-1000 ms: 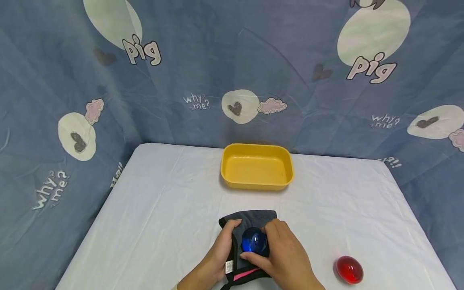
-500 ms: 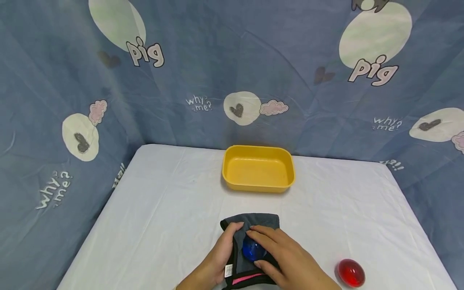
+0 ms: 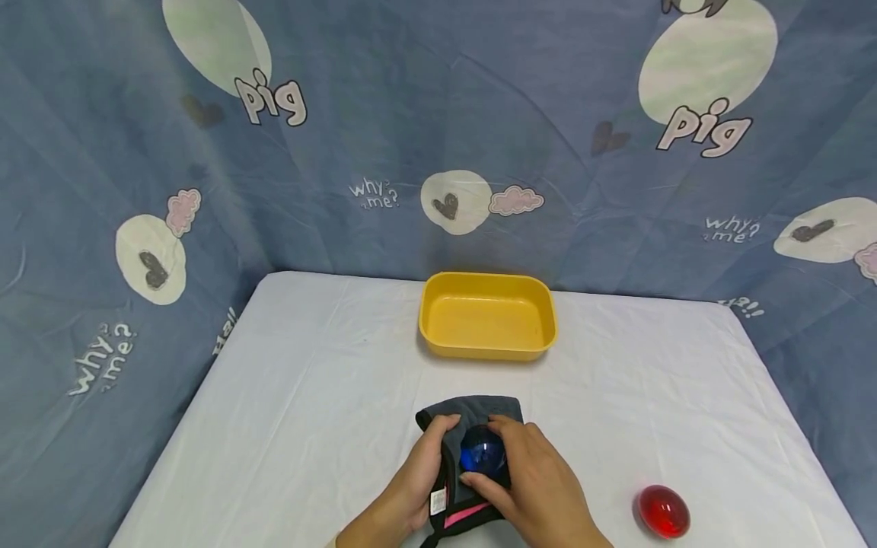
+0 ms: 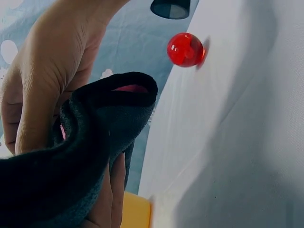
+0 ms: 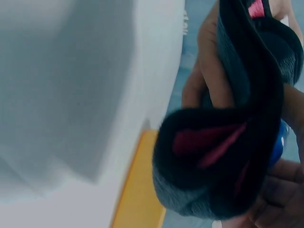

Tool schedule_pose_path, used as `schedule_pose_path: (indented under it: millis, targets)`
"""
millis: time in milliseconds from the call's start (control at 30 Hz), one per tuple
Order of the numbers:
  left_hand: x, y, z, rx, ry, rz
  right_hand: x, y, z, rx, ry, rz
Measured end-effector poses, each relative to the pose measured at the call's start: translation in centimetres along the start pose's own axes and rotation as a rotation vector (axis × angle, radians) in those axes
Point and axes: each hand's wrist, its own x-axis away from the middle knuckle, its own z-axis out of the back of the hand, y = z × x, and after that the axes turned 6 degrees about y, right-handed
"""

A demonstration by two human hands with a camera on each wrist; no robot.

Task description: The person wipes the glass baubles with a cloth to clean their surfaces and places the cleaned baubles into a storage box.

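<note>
A dark grey cloth (image 3: 473,409) with black edging and a pink underside is held up above the table in both hands. My left hand (image 3: 418,468) grips its left side, thumb on top. A shiny blue ball (image 3: 483,449) sits on the grey face, with cloth beneath and around it. My right hand (image 3: 541,476) holds the ball and cloth from the right, its thumb at the ball's lower side. Both wrist views show folds of the cloth (image 4: 126,116) (image 5: 190,114); the ball (image 5: 279,145) is mostly hidden in the right one.
A red ball (image 3: 663,511) lies on the white tabletop (image 3: 329,426) to the right of my hands. Behind the cloth stands a yellow tray (image 3: 486,354) near the far edge. A blue printed curtain (image 3: 384,91) hangs around the table's back and sides.
Half a second ago my right hand's fingers were spread over the ball's top; now they have drawn back to its right side and grip it. The left hand keeps its hold.
</note>
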Motion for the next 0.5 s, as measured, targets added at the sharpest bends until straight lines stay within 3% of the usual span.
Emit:
schedule_pose_path:
  millis: [333,400,500]
  targets:
    - [-0.2,-0.2,-0.2,0.020,0.030,-0.024,0.3,-0.8,-1.5,0.027,0.191,-0.031]
    - [-0.2,-0.3,-0.1,0.023,0.030,-0.022,0.3,-0.7,-1.7,0.004,0.190,-0.036]
    - [-0.2,-0.2,0.2,0.030,0.030,-0.013,0.5,-0.5,-1.6,-0.052,0.113,-0.058]
